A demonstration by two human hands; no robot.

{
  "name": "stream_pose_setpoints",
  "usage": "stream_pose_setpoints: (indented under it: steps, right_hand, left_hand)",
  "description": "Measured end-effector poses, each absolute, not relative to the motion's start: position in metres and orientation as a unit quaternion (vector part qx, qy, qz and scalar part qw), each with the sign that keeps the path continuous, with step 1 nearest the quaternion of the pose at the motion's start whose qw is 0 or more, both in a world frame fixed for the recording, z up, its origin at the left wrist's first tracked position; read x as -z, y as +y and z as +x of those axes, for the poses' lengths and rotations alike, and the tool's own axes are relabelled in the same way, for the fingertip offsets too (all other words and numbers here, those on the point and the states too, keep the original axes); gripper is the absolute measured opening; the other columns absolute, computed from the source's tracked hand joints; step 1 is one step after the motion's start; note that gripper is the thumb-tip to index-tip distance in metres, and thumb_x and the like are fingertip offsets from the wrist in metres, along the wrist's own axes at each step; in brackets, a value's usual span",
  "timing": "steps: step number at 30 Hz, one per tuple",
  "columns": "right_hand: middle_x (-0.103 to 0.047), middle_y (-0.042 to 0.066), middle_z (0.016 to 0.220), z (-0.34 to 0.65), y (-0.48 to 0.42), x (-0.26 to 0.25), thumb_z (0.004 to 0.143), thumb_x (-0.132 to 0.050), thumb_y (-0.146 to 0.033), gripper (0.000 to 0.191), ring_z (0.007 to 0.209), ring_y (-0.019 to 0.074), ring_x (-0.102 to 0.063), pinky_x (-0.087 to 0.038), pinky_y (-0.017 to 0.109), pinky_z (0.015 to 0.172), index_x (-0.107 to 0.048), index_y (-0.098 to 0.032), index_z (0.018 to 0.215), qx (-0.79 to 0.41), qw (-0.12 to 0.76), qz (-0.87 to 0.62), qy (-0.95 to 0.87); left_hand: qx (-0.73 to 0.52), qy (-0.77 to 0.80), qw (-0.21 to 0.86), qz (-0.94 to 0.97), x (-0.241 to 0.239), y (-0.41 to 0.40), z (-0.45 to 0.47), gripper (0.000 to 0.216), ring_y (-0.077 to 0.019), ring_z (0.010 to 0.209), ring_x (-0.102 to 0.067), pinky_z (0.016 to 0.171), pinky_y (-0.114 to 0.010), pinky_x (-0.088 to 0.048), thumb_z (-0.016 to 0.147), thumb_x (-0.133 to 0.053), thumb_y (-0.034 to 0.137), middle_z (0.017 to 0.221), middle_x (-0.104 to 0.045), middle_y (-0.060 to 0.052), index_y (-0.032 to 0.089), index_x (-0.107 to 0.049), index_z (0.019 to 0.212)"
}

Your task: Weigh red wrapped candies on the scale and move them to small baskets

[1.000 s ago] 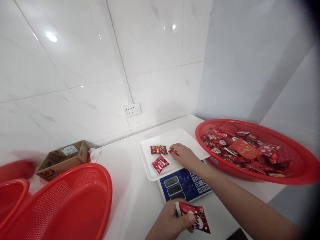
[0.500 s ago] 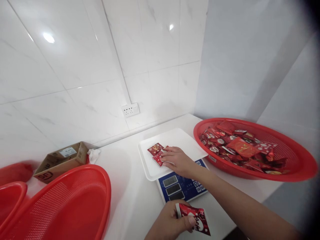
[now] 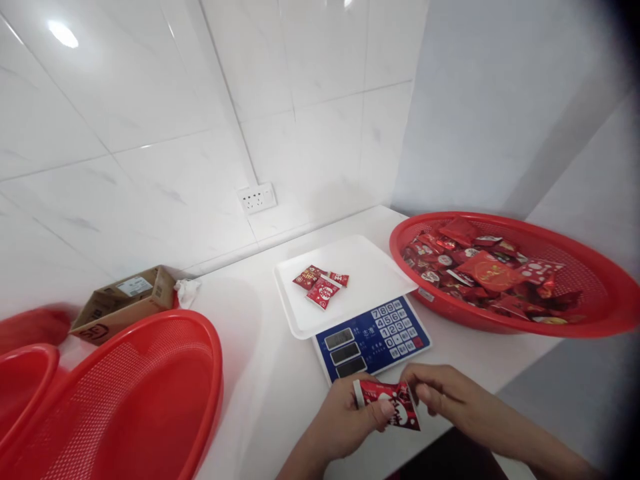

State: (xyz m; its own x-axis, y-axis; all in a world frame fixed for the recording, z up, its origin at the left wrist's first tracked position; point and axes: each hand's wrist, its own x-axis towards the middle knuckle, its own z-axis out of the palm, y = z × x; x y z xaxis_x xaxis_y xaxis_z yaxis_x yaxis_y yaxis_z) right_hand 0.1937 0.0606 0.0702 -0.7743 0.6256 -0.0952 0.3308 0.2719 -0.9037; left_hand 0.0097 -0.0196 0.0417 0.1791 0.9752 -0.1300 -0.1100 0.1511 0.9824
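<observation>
- Baskets came largest in my view: a red basket (image 3: 125, 400) at near left, and a filled basket (image 3: 595, 293) heaped with red packets at right.
- A scale (image 3: 373, 337) sat between them, and its white tray (image 3: 385, 267) bore three small packets (image 3: 323, 288).
- The left hand (image 3: 345, 423) gripped a red pouch (image 3: 393, 405) just near of the scale, thumb on top.
- The right hand (image 3: 445, 393) pinched the pouch's right end.

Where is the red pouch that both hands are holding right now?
Head view, bottom centre: the red pouch is pinched between the left hand and the right hand, just in front of the blue scale.
</observation>
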Motion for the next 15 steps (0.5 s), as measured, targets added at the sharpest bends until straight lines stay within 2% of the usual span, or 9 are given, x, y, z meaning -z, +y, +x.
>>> stream_pose_setpoints:
  steps: [5,9,15]
  right_hand:
    - [-0.056,0.000,0.061,0.186,0.037,-0.048,0.085,-0.045,-0.049,0.038,0.059,0.0150,-0.048,-0.038,0.025,0.055,-0.053,-0.020,0.063,-0.557,0.154,-0.357,-0.734]
    - [-0.055,-0.001,0.061,0.175,0.040,-0.052,0.083,-0.046,-0.051,0.037,0.059,0.0145,-0.048,-0.037,0.025,0.056,-0.055,-0.020,0.066,-0.593,0.175,-0.337,-0.710]
    - [-0.047,-0.003,0.057,0.171,0.052,-0.056,0.077,-0.053,-0.052,0.035,0.056,0.0138,-0.043,-0.035,0.025,0.053,-0.048,-0.021,0.060,-0.544,0.222,-0.401,-0.703]
  left_hand:
    - [-0.422,0.491,0.565,0.511,-0.041,-0.020,0.014,0.043,-0.0090,0.054,-0.041,0.050,-0.022,-0.029,0.074,-0.058,0.056,0.058,-0.047,0.002,0.014,-0.053,0.068]
    - [-0.437,0.512,0.541,0.504,-0.037,-0.017,0.013,0.050,-0.0097,0.052,-0.044,0.049,-0.022,-0.033,0.074,-0.053,0.063,0.058,-0.048,0.001,0.013,-0.055,0.072]
    - [-0.444,0.534,0.515,0.503,-0.034,-0.015,0.011,0.050,-0.0080,0.049,-0.037,0.045,-0.020,-0.031,0.079,-0.049,0.059,0.056,-0.046,0.003,0.011,-0.064,0.079]
